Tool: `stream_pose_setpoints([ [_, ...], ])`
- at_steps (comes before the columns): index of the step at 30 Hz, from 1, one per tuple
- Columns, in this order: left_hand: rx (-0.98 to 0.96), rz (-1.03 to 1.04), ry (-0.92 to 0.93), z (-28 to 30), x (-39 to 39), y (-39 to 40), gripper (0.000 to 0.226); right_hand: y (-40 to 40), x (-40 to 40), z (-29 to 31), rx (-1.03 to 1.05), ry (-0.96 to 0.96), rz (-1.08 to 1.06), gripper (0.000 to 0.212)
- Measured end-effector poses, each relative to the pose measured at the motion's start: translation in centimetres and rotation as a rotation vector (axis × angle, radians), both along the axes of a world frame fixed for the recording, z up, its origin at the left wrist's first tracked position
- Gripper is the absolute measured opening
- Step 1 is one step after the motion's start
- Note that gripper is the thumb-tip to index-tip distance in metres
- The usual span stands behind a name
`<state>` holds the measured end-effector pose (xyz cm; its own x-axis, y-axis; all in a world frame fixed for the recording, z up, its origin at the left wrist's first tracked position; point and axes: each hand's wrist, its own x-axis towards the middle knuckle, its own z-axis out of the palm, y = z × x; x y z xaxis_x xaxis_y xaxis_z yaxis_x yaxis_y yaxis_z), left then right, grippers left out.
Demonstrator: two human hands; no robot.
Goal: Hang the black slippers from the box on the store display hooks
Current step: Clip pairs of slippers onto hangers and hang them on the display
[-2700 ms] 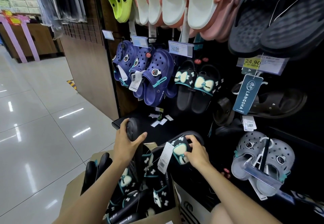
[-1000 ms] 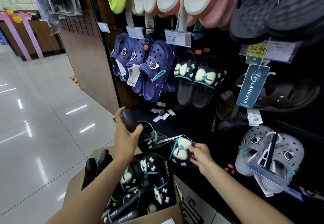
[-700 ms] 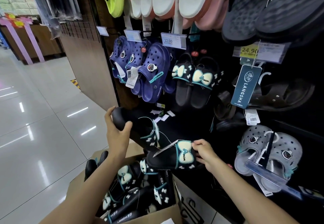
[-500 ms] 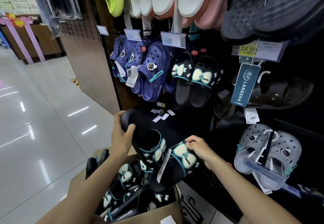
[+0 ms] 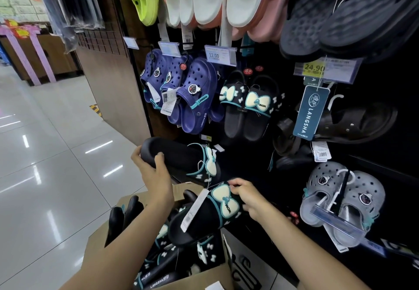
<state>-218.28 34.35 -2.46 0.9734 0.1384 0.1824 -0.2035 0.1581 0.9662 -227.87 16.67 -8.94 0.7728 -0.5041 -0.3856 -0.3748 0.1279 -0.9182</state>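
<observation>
1. Left hand [image 5: 150,171] grips the heel end of one black slipper [image 5: 179,158]; fingers curled over the far edge, thumb on the near side. Slipper lies roughly level, bow strap toward the right, just in front of the display wall.
2. Right hand [image 5: 249,196] pinches the bow strap of a second black slipper [image 5: 204,217], fingers narrow on the strap's right edge. This slipper is tilted, toe low and to the left, over the box.
3. White tag [image 5: 193,210] hangs off the second slipper's strap on a thin string.
4. Cardboard box [image 5: 97,242] sits on the floor, near and below both hands; more black slippers with bows packed inside.
5. Matching black pair [image 5: 247,108] already hangs on the wall above, right of navy clogs [image 5: 195,94].
6. Grey clogs [image 5: 340,196] hang at lower right.
</observation>
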Motion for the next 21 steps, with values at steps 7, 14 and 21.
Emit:
stream_pose_setpoints([
  [7,-0.147,-0.056,0.070,0.5,-0.2,-0.9,0.042,1.3,0.8,0.3,0.139,-0.042,-0.081,0.024],
  [14,-0.169,-0.198,0.234,-0.3,0.5,-0.1,0.036,0.5,0.8,0.5,0.192,-0.179,-0.273,0.021],
  [21,-0.042,-0.386,0.297,-1.1,0.8,0.6,0.028,-0.7,0.2,0.8,0.016,-0.276,-0.375,0.011],
])
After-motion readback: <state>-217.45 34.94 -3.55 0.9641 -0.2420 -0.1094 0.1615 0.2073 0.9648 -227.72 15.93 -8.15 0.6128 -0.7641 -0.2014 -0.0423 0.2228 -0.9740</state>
